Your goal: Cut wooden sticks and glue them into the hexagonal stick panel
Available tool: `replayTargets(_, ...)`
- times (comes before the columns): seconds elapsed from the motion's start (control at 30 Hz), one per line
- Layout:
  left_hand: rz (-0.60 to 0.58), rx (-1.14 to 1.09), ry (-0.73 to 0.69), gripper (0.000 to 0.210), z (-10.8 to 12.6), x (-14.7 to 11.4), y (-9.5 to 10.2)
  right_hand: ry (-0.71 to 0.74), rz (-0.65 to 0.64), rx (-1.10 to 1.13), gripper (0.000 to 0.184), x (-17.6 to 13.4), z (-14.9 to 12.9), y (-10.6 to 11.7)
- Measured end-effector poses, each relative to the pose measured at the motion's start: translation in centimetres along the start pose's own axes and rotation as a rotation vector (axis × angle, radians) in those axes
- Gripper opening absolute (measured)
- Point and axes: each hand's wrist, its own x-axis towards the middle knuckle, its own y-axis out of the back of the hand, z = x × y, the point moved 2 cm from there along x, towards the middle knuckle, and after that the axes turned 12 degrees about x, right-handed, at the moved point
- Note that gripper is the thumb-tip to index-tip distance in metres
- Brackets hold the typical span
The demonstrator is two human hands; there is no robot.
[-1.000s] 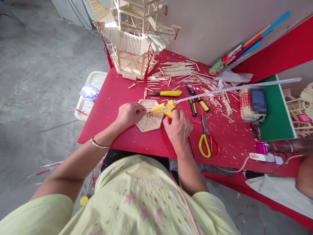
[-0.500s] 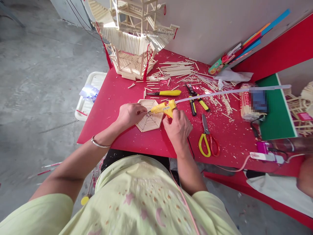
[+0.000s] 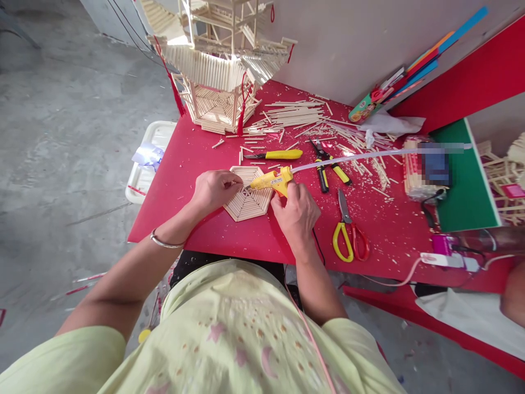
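My right hand (image 3: 296, 210) grips a yellow hot glue gun (image 3: 273, 180), its nozzle pointing left over the middle of an octagonal panel of thin wooden sticks (image 3: 250, 205). A long pale glue stick (image 3: 353, 157) juts from the gun's back end toward the right. Over the panel's left part, my left hand (image 3: 215, 189) is closed in a pinch close to the nozzle. Whatever lies between those fingertips is too small to make out. The panel lies flat on the red table (image 3: 197, 232) near its front edge.
Behind the panel are a yellow utility knife (image 3: 283, 155), pliers (image 3: 331, 167) and many loose sticks (image 3: 295, 115). Scissors (image 3: 346, 230) lie to the right. A stick-built pagoda model (image 3: 213, 82) stands at the back left. A power strip (image 3: 449, 261) sits at the right edge.
The whole view has shifted slightly. My left hand has drawn back a little to the left with its pinch kept, and the glue gun remains over the panel's middle.
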Motion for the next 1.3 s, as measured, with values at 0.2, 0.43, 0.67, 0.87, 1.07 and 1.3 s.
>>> replayTargets(0.2,0.006,0.002,-0.014,0.024,0.0,0.0,-0.1,0.014,0.041,-0.048,0.027,-0.3,0.3,0.1)
replayTargets(0.43,0.023,-0.011,-0.042,0.022,-0.2,0.0,-0.5,0.010,0.042,-0.060,0.025,-0.5,0.6,0.0)
replayTargets(0.67,0.039,-0.004,-0.065,0.021,-0.2,0.0,-0.7,-0.024,0.043,-0.059,0.028,-0.5,0.8,0.0)
replayTargets(0.87,0.040,0.022,-0.086,0.023,0.1,-0.1,-0.6,-0.127,0.054,0.027,0.037,-0.9,1.8,0.0)
replayTargets(1.07,0.041,-0.006,-0.079,0.023,0.0,0.0,-0.7,-0.079,0.032,0.040,0.035,-0.9,1.0,-0.3)
replayTargets(1.3,0.058,-0.020,-0.053,0.022,-0.2,0.0,-0.7,0.013,0.033,-0.055,0.031,-0.4,-0.1,-0.6)
